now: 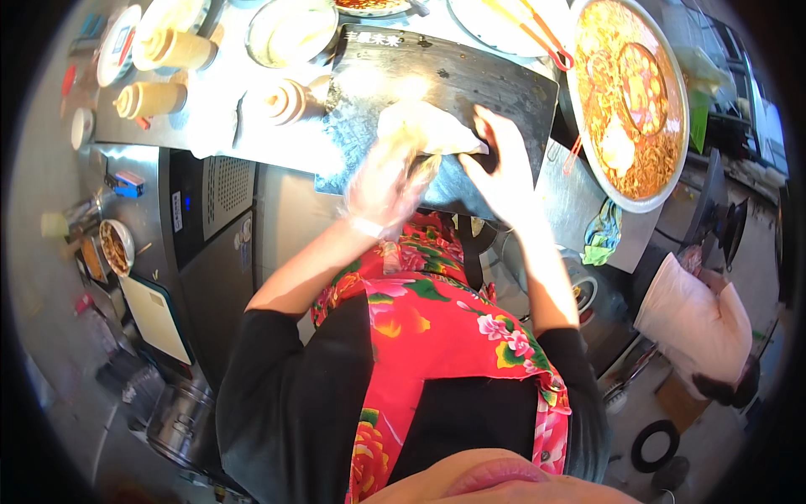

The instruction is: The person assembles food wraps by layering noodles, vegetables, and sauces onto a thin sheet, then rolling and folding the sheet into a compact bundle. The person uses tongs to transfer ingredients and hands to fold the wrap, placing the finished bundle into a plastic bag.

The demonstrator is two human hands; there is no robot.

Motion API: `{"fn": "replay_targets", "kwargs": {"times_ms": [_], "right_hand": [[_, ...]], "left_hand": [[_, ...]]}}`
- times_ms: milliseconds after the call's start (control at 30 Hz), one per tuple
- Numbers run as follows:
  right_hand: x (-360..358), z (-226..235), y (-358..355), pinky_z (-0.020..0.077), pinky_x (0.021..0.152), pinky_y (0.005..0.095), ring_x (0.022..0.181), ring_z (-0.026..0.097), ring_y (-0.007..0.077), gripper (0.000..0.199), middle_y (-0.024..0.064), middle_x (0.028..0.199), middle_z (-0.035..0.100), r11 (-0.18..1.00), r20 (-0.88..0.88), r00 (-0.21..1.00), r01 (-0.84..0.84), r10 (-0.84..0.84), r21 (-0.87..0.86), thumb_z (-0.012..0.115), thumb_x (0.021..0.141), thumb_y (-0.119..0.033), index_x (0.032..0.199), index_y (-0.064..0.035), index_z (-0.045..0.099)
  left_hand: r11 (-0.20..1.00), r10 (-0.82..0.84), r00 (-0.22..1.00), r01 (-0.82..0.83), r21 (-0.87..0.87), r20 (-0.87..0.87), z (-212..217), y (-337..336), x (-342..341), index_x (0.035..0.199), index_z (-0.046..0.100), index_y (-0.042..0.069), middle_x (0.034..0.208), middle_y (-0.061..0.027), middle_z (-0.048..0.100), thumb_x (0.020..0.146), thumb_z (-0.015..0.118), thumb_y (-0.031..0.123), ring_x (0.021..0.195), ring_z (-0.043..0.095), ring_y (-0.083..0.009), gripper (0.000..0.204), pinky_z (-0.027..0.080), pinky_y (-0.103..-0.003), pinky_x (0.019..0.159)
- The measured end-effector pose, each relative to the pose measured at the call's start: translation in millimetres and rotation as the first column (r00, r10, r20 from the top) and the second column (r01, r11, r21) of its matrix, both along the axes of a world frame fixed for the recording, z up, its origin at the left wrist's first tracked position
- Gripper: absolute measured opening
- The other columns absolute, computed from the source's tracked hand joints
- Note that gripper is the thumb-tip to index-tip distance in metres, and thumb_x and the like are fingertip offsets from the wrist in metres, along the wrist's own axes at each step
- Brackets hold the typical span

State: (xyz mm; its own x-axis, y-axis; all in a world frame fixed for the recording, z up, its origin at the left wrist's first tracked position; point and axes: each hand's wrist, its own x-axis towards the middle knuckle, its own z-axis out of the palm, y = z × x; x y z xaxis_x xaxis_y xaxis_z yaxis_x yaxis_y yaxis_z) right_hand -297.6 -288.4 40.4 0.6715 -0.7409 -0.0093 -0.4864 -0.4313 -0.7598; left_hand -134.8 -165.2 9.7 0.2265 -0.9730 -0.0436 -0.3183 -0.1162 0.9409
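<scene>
A folded white wrap (430, 128), like a thin pancake, lies on a black board (504, 84) in front of me. Bright glare washes out part of it. My left hand (378, 189), in a clear plastic glove, is closed around the wrap's left and near side. Something yellow-green shows beside that thumb; I cannot make out what it is. At the wrap's pointed right end is my right hand (505, 164), bare, its thumb and fingers apart on either side of the tip.
Right of the board stands a large pan (682, 126) of red-orange food, with a green-blue cloth (603, 233) below it. Squeeze bottles (155, 99) and a white bowl (290, 34) occupy the left and far table. Red-handled tongs (546, 38) lie far right. A person (697, 323) bends at the right.
</scene>
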Motion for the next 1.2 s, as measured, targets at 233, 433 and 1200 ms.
{"fn": "replay_targets", "kwargs": {"times_ms": [233, 433, 1200], "right_hand": [[-49, -3, 115, 0.0461, 0.074, 0.0445, 0.086, 0.059, 0.0373, 0.037, 0.0177, 0.094, 0.059, 0.996, 0.079, 0.994, 0.073, -0.068, -0.051, 0.083, 0.074, -0.016, 0.099, -0.0038, 0.058], [-154, -66, 120, 0.0517, 0.074, 0.0479, 0.088, 0.065, 0.0437, 0.022, 0.0239, 0.089, 0.065, 0.822, -0.235, 0.794, 0.567, -0.561, -0.051, 0.065, 0.08, -0.005, 0.1, -0.0008, 0.058], [-453, -387, 153, 0.0548, 0.077, 0.0424, 0.083, 0.07, 0.0307, 0.013, 0.0148, 0.087, 0.073, 0.375, -0.649, 0.336, 0.923, -0.682, 0.084, 0.072, 0.085, -0.02, 0.093, -0.0092, 0.075]], "left_hand": [[0.939, 0.103, -0.21, 0.343, 0.025, -0.972, -28, -7, -88, 0.133, 0.054, -0.003, 0.136, -0.0172, 0.059, 0.102, 0.057, 0.021, 0.123, 0.058, -0.0245, 0.039, 0.048, -0.04, 0.106], [0.928, -0.194, 0.641, 0.365, 0.073, -0.743, -73, 24, -204, 0.14, 0.051, 0.001, 0.13, -0.0118, 0.061, 0.108, 0.047, 0.018, 0.12, 0.059, -0.0223, 0.037, 0.043, -0.034, 0.107], [0.66, 0.748, 0.103, -0.21, 0.721, -0.655, -412, 8, -43, 0.107, 0.061, 0.008, 0.09, -0.006, 0.068, 0.102, 0.056, 0.016, 0.069, 0.064, -0.0121, 0.01, 0.052, -0.024, 0.054]]}}
